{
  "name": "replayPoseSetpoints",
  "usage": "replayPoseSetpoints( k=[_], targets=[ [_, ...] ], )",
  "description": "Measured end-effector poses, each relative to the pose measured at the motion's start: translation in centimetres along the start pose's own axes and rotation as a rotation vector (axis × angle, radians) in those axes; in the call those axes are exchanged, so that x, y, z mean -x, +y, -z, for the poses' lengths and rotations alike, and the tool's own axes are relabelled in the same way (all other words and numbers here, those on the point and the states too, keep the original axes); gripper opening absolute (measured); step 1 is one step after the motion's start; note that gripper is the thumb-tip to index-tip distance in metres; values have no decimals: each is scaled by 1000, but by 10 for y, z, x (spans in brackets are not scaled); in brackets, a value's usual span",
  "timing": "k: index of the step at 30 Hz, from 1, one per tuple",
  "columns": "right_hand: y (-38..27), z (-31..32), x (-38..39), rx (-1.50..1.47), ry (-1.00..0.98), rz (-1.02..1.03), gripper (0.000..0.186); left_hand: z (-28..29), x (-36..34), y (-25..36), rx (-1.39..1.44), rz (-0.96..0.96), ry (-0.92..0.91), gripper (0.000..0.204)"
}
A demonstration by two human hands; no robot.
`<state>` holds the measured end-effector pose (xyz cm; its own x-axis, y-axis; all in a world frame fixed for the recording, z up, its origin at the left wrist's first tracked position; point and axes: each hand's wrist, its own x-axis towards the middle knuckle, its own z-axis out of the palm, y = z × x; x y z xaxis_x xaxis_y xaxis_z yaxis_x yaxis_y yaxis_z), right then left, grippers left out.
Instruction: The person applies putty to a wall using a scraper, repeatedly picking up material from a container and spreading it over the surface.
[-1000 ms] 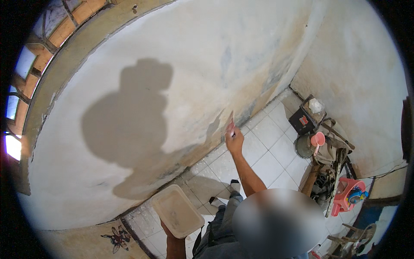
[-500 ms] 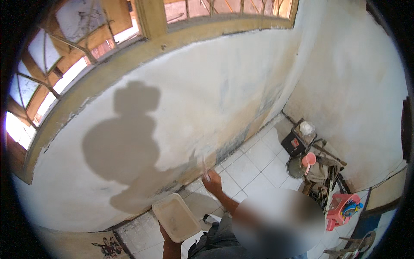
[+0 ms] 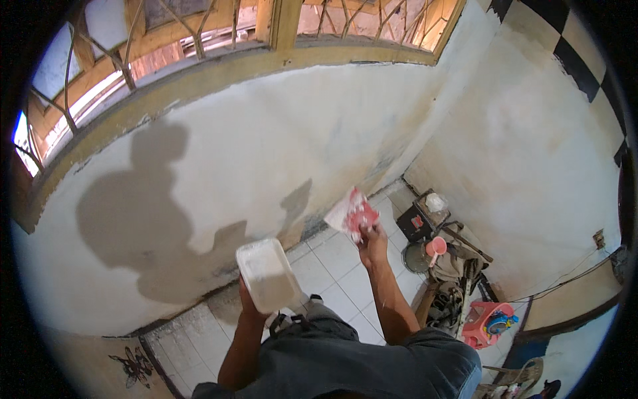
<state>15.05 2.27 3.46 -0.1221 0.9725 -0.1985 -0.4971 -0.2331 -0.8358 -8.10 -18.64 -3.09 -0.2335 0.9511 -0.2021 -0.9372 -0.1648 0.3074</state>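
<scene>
My left hand grips the side of a shallow white rectangular tray and holds it tilted in front of the wall; pale material seems to lie inside. To the right, my right hand is closed on the lower edge of a red putty spreader. White paste is smeared over much of its flat blade. The spreader is raised over the tiled floor, apart from the tray. Ahead is the patchy white wall, with my shadow cast across it.
By the right corner stand a black container, a dark bucket with a pink dipper, and a heap of sacks and tools. A pink stool is nearer. A barred window lies above the wall.
My right hand has moved away from the wall's foot, up and to the right, and the spreader's broad smeared face now shows. The view has shifted; the tray remains in my left hand.
</scene>
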Motion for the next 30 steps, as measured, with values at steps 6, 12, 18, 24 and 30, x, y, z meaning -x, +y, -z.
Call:
replayPoseSetpoints(
  k=[6, 12, 18, 24, 30],
  targets=[
    [-35, -72, 24, -97, -241, 113, 25, -32, -26, 7, 71, -18, -78, 58],
    [-32, -94, 37, 101, -261, 79, 13, -56, -38, 13, 40, 20, -40, 60],
    [-22, -114, 52, 571, -436, 52, 8, -85, -48, 16, 52, 50, -183, 61],
    [-4, -116, 53, 909, -477, 263, 13, -97, -45, 15, -234, -161, -291, 58],
    [6, -122, 55, 1048, -438, 394, 16, -77, -73, 3, 111, 144, -247, 59]
  ],
)
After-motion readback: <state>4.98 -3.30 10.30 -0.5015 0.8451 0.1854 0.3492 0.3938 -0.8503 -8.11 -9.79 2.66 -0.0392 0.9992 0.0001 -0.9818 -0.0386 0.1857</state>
